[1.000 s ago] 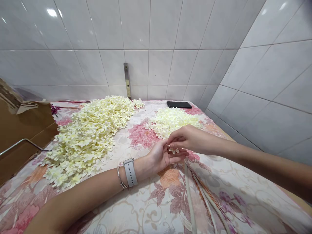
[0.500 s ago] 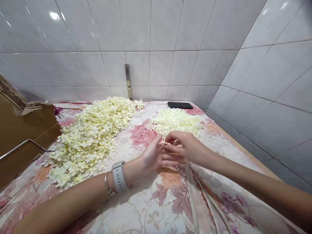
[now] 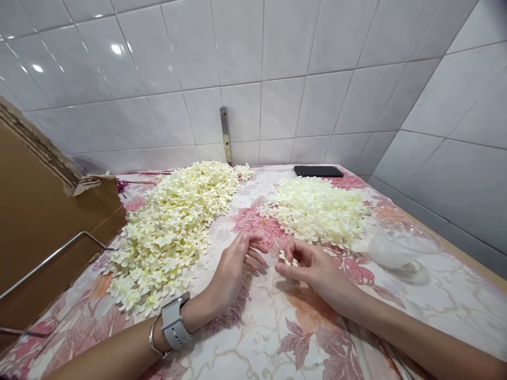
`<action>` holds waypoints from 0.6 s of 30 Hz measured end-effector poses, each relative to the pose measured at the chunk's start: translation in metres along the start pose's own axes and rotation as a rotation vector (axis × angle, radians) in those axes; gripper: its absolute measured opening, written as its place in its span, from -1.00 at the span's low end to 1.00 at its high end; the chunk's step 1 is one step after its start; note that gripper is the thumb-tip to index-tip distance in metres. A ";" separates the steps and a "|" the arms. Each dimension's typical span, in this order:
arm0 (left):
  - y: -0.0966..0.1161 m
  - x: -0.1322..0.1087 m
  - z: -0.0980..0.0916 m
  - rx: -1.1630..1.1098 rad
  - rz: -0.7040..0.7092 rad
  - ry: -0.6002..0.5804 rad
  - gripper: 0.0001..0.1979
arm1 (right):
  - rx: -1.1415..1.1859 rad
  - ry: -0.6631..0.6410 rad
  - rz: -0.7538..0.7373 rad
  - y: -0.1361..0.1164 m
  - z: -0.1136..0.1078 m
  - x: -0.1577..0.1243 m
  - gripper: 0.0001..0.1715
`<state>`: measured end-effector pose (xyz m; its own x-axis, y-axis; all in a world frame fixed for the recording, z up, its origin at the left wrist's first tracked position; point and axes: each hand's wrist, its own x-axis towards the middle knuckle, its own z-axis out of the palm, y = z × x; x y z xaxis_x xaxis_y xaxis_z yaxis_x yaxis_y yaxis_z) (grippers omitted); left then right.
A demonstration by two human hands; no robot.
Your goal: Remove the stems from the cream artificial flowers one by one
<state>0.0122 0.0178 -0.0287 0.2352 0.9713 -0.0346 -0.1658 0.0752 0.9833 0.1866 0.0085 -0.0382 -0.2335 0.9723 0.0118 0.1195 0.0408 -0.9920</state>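
My right hand (image 3: 312,269) rests on the flowered cloth (image 3: 277,338) and pinches a small cream flower (image 3: 285,258) between thumb and fingers. My left hand (image 3: 233,269), with a grey watch (image 3: 174,327) and a bangle on the wrist, lies just left of it with fingers loosely spread and nothing in them. A large heap of cream flowers (image 3: 174,227) lies to the left. A smaller heap (image 3: 320,208) lies just beyond my right hand.
A clear bowl (image 3: 400,245) stands to the right of the smaller heap. A black phone (image 3: 319,171) lies by the tiled wall at the back. A cardboard box (image 3: 43,211) with a metal bar stands at the left. A metal bracket (image 3: 225,134) is fixed to the wall.
My hands have come apart: the left one let go and opened, and the right one keeps the flower. The view shifted, so the clear bowl now shows at the right.
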 end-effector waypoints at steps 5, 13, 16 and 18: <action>-0.005 -0.002 -0.001 0.078 0.072 -0.058 -0.60 | -0.007 -0.035 0.006 -0.003 0.003 -0.008 -0.68; -0.009 0.000 -0.002 0.086 0.044 -0.062 -0.57 | 0.005 -0.085 0.061 0.006 0.004 -0.011 -0.54; -0.009 0.000 -0.002 0.084 0.048 -0.077 -0.57 | -0.104 -0.083 -0.014 0.002 0.004 -0.012 -0.58; -0.010 0.000 -0.002 0.072 0.048 -0.082 -0.57 | -0.275 -0.083 -0.071 -0.005 0.004 -0.015 -0.73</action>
<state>0.0121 0.0173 -0.0389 0.3067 0.9515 0.0244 -0.1099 0.0100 0.9939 0.1854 -0.0071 -0.0343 -0.3276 0.9430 0.0582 0.3546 0.1798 -0.9176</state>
